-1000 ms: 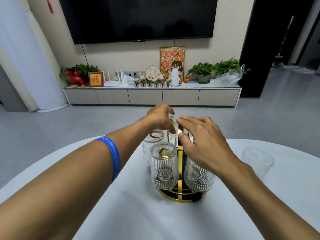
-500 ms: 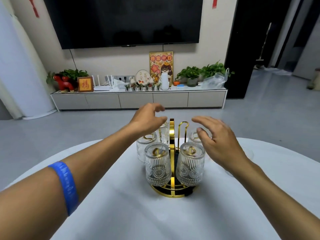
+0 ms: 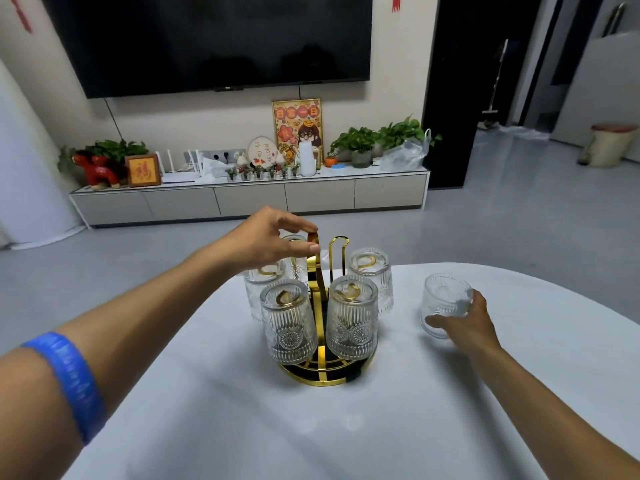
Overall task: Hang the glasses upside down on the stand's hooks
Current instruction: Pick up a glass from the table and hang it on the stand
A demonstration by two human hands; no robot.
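A gold stand (image 3: 320, 268) with a round black-and-gold base rests on the white table (image 3: 242, 427). Several ribbed glasses hang upside down on its hooks: one front left (image 3: 289, 327), one front right (image 3: 352, 318), one back right (image 3: 372, 275), and others behind my left hand. My left hand (image 3: 273, 239) pinches the top of the stand's gold handle. One loose glass (image 3: 445, 303) stands upright on the table to the right of the stand. My right hand (image 3: 465, 322) wraps around its near side.
The table's rounded far edge runs just behind the stand. Beyond it lie grey floor, a low TV cabinet (image 3: 249, 199) with plants and ornaments, and a wall-mounted TV (image 3: 211, 43). A blue band (image 3: 69, 382) is on my left forearm.
My right hand moved from beside the stand out to the right and closed around the loose glass. My left hand shifted onto the top of the stand's handle. The view moved closer.
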